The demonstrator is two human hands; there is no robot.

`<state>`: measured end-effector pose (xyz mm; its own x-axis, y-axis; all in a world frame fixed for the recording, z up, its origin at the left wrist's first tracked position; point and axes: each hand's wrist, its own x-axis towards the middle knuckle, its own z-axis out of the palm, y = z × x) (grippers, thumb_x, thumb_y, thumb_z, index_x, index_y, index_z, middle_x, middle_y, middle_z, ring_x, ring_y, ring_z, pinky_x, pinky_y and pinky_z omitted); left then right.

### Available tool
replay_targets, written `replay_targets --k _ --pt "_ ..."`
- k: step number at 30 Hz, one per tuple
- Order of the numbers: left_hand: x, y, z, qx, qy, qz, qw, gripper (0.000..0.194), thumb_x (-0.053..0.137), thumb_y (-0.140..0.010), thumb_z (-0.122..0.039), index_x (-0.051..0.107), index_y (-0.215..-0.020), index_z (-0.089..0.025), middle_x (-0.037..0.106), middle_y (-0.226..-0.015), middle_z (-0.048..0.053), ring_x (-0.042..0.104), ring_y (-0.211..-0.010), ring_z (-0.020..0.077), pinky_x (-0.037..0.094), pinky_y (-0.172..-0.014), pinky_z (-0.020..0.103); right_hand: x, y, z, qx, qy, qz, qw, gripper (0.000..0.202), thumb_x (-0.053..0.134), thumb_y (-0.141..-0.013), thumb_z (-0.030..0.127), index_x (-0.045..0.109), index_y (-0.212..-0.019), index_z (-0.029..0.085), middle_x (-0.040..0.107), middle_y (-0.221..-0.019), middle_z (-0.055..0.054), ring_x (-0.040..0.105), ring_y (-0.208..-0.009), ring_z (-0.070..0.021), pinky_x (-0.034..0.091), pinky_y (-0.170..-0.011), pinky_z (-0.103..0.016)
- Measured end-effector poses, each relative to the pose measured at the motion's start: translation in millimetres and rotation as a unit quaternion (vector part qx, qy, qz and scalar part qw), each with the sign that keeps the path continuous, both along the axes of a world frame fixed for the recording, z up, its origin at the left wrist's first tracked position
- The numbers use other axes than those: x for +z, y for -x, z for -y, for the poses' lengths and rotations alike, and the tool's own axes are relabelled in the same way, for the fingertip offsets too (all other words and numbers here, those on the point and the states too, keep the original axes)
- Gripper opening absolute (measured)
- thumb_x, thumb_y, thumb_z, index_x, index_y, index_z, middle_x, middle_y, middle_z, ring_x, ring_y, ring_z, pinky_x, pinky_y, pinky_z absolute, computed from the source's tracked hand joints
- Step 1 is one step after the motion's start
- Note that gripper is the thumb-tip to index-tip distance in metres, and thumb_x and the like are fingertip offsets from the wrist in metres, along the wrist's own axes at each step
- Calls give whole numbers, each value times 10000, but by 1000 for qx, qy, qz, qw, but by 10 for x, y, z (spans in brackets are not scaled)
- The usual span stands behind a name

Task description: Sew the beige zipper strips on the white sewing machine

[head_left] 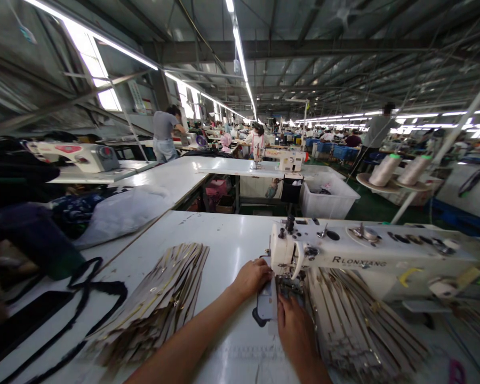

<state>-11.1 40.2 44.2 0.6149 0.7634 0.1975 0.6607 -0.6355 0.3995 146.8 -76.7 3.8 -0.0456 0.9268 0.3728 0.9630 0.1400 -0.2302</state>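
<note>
A white sewing machine (pixel 344 248) stands in front of me, its needle area over a grey metal plate (pixel 267 308). My left hand (pixel 251 278) is at the left side of the needle, its fingers curled in by the machine head; what they hold, if anything, is hidden. Just below the presser foot (pixel 292 282) lies my right hand (pixel 296 325), fingers pressed together and pointing at the needle. Anything under its fingertips is too dark to make out. To the left spreads a bundle of beige strips (pixel 164 293) with metal bits, and a similar bundle (pixel 352 320) lies under the machine arm.
Black straps (pixel 100 298) and a white plastic bag (pixel 124 213) are on the left. Another sewing machine (pixel 80 154) stands beyond them. A white bin (pixel 330 192) is past the table's far edge. Thread cones (pixel 385 169) rise at the right. Several people work farther back.
</note>
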Motion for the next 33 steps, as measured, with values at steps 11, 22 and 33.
replay_targets --k 11,22,33 --pt "117 106 435 -164 7 54 985 338 594 -846 -207 654 -1171 -281 506 -1167 92 514 -1068 250 437 -968 391 -67 -28 156 26 -44 -111 993 171 446 -836 104 540 -894 235 590 -815 -29 595 -757 -209 430 -690 -339" --pt "78 90 435 -187 -31 49 981 276 588 -852 -185 704 -1086 -274 531 -1153 86 514 -1030 246 423 -943 402 -148 -72 201 54 -44 -89 994 166 436 -844 94 514 -801 235 542 -800 -31 542 -753 -203 397 -710 -342" --pt "25 62 494 -201 -22 29 979 262 574 -859 -166 689 -1075 -261 597 -1031 68 554 -943 224 457 -878 363 -49 -78 213 61 -77 -89 991 139 460 -818 112 513 -752 223 508 -793 -34 516 -763 -195 395 -698 -331"
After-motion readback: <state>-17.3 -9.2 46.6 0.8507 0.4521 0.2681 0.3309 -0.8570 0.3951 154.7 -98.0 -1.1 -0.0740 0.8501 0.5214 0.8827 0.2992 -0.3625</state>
